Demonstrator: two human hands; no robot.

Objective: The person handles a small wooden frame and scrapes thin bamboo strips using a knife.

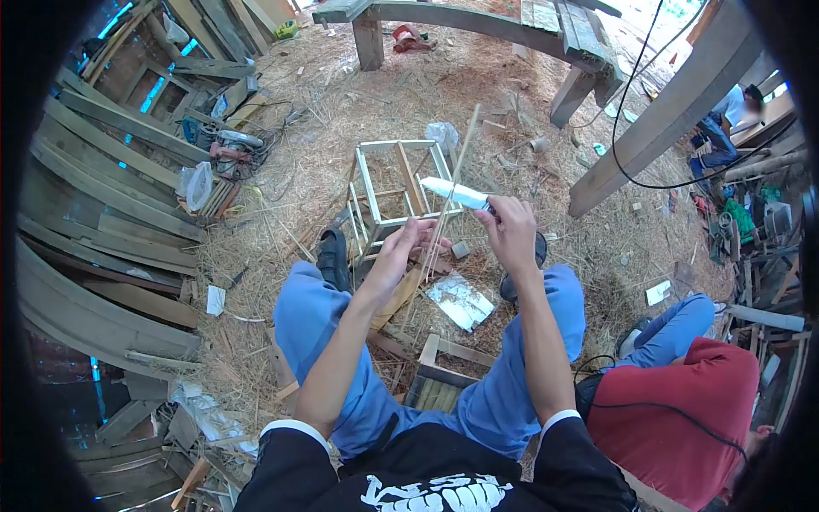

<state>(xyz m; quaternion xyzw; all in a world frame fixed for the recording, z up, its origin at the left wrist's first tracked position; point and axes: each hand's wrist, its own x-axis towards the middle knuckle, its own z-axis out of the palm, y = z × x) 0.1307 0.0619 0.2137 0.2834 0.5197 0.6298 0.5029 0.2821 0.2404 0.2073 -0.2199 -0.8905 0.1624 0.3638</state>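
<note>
My left hand (pixel 399 256) is closed around a long thin wooden strip (pixel 463 158), which slants up and away from me between my knees. My right hand (pixel 514 226) grips the handle of a knife (pixel 455 192). Its broad, bright blade points left and crosses the strip just above my left hand. Beyond both hands stands a small box-shaped frame of pale wooden sticks (pixel 368 183). On the ground below my hands lie a white, stained sheet (pixel 461 303) and a small grey block (pixel 461 250).
Close on my right sits a person in a red shirt (pixel 674 410). Another person (pixel 725 128) is farther off. A wooden post (pixel 665 111) leans at the right, and a heavy bench (pixel 469 19) spans the back. Boards (pixel 111 222) and power tools (pixel 235 154) lie left.
</note>
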